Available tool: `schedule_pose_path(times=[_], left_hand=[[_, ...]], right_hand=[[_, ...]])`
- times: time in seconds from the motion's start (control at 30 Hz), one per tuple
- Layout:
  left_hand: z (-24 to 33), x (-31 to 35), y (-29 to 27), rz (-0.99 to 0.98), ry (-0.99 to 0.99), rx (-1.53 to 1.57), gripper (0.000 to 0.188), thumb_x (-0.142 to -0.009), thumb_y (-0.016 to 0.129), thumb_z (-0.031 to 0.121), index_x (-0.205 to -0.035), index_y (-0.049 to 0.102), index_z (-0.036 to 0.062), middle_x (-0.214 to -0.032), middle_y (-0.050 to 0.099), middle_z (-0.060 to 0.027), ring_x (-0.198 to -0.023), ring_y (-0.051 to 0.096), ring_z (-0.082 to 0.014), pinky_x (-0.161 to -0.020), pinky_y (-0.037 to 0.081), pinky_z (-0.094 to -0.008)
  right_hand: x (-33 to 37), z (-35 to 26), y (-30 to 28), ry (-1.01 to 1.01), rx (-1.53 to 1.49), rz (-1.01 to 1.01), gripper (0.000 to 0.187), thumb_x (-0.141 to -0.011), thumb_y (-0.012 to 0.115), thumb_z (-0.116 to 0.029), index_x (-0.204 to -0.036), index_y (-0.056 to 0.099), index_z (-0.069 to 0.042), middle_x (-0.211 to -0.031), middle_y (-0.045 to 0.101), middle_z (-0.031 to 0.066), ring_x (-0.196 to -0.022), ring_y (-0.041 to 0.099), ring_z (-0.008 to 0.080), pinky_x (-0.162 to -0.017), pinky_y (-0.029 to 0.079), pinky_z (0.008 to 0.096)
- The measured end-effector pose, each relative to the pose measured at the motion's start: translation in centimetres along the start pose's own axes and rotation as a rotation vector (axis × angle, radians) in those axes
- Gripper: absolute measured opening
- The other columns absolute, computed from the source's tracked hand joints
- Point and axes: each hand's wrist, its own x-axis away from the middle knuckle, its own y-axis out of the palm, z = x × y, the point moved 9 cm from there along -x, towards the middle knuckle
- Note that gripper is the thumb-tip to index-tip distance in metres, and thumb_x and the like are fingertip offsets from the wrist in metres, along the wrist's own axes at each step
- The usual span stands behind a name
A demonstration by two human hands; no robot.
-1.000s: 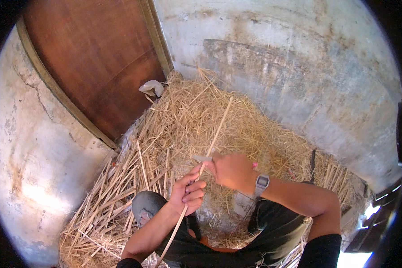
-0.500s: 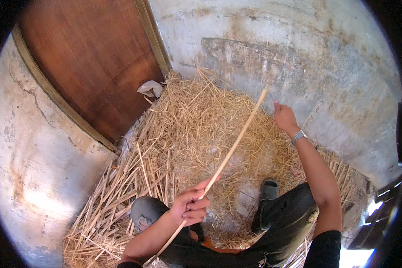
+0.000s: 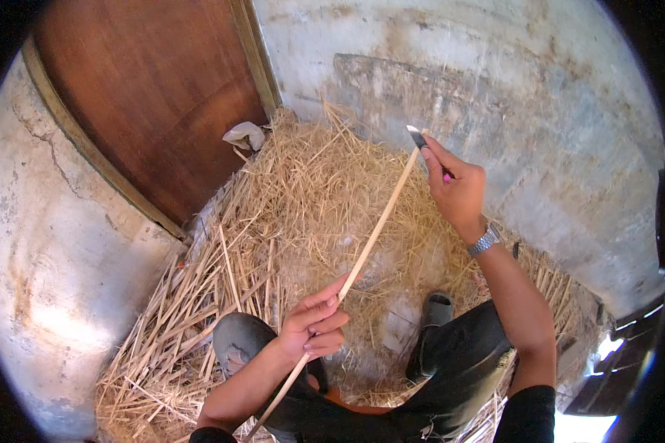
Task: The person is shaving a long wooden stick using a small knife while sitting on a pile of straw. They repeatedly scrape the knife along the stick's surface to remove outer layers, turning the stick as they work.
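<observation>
My left hand (image 3: pixel 314 325) curls snugly round the stick (image 3: pixel 376 229), seemingly to steady it, while my right hand (image 3: pixel 457 193) grips the knife (image 3: pixel 417 138) closely by its far end.

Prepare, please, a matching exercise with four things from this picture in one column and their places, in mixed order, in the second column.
Column one
1. long, thin, pale wooden strip
2. small knife with a dark blade
3. silver-coloured metal wristwatch
4. crumpled whitish bag-like piece

Column two
A. around the right wrist
B. at the foot of the reddish-brown door, beside the yellowish straw heap
C. gripped in the left hand, slanting up to the right
D. in the right hand

Pairs: 1-C, 2-D, 3-A, 4-B
</observation>
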Motion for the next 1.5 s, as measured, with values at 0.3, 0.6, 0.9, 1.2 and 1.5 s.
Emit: schedule_pose_path(times=[0.3, 0.6, 0.9, 1.2, 1.5], left_hand=[[1.0, 0.1, -0.6, 0.039, 0.045, 0.005, 0.054, -0.107, 0.04, 0.014, -0.158, 0.024, 0.02, -0.061, 0.03, 0.0052, -0.038, 0.026, -0.0042, -0.032, 0.026, -0.0216], [2.3, -0.2, -1.9, 0.128, 0.144, 0.052, 0.046, -0.106, 0.044, 0.02, -0.15, 0.041, 0.0308, -0.061, 0.029, 0.0059, -0.038, 0.025, -0.0051, -0.032, 0.021, -0.0212], [1.3, -0.8, 0.4, -0.14, -0.023, 0.271, 0.058, -0.105, 0.04, 0.018, -0.158, 0.022, 0.0303, -0.063, 0.033, 0.0038, -0.039, 0.029, -0.0061, -0.031, 0.025, -0.0218], [2.2, -0.8, 0.6, -0.185, 0.033, 0.537, 0.059, -0.105, 0.033, 0.015, -0.16, 0.016, 0.0251, -0.06, 0.032, 0.0012, -0.036, 0.027, -0.0064, -0.027, 0.025, -0.0215], [2.1, -0.5, -0.8, -0.147, 0.02, 0.514, 0.056, -0.106, 0.034, 0.014, -0.159, 0.023, 0.0273, -0.061, 0.033, 0.0017, -0.036, 0.025, -0.0059, -0.027, 0.023, -0.0208]], right_hand=[[5.6, -7.1, 4.3, -0.299, -0.172, -0.262, 0.027, -0.091, 0.068, -0.016, -0.117, 0.073, -0.016, -0.059, 0.059, 0.0086, -0.045, 0.057, 0.0224, -0.043, 0.044, 0.0359], [11.7, -14.6, 5.8, -0.434, -0.472, -0.358, 0.046, -0.084, 0.064, -0.01, -0.129, 0.065, -0.014, -0.065, 0.064, 0.0038, -0.048, 0.06, 0.0211, -0.044, 0.049, 0.0351], [1.8, -6.8, 3.6, -0.262, -0.119, -0.083, 0.017, -0.087, 0.066, 0.0, -0.101, 0.076, -0.005, -0.071, 0.066, 0.0125, -0.046, 0.056, 0.021, -0.045, 0.046, 0.0326], [6.3, -9.4, 5.9, -0.411, -0.107, -0.331, 0.024, -0.088, 0.067, -0.004, -0.111, 0.074, -0.006, -0.061, 0.057, 0.0108, -0.044, 0.051, 0.0199, -0.044, 0.041, 0.0328], [10.1, -11.8, 5.9, -0.33, -0.316, -0.553, 0.041, -0.087, 0.065, -0.008, -0.128, 0.066, -0.01, -0.062, 0.06, 0.0079, -0.048, 0.058, 0.0233, -0.044, 0.043, 0.0367]])
